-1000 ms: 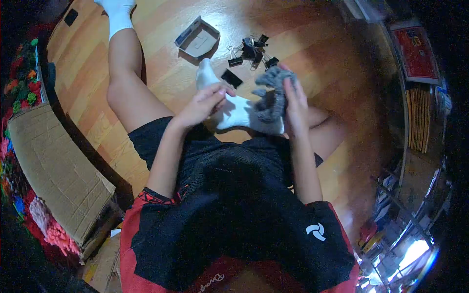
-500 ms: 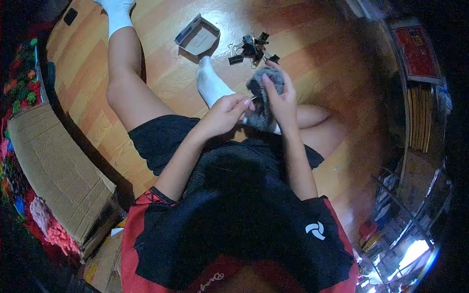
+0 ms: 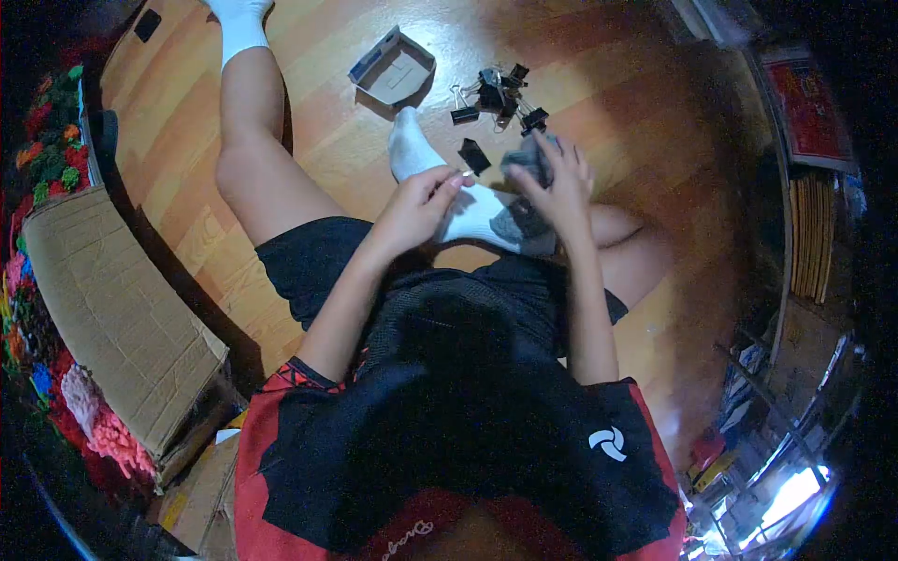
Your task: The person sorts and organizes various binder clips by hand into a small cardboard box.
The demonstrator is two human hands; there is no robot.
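My left hand [image 3: 418, 211] is closed in a pinch over the white-socked foot [image 3: 413, 150], with a small pale tip of something showing at the fingertips; I cannot tell what it is. A crumpled grey fuzzy cloth [image 3: 527, 161] is in my right hand [image 3: 564, 187], its thumb and fingers bent around it and partly blurred. Below that hand, a grey patch [image 3: 517, 222] shows against the white sock. Between the hands, just beyond the left fingertips, is a black binder clip [image 3: 474, 156].
Several black binder clips [image 3: 491, 92] are heaped on the wooden floor beyond my hands. An open shallow box [image 3: 397, 92] sits left of them. A cardboard box [image 3: 122, 309] stands at left beside colourful yarn-like pieces [image 3: 94, 425]. Shelving with brown folders [image 3: 812, 238] is at right.
My hands have moved apart, and the grey cloth has shifted right with my right hand. The black binder clip between them now shows by itself. The whole view has shifted slightly.
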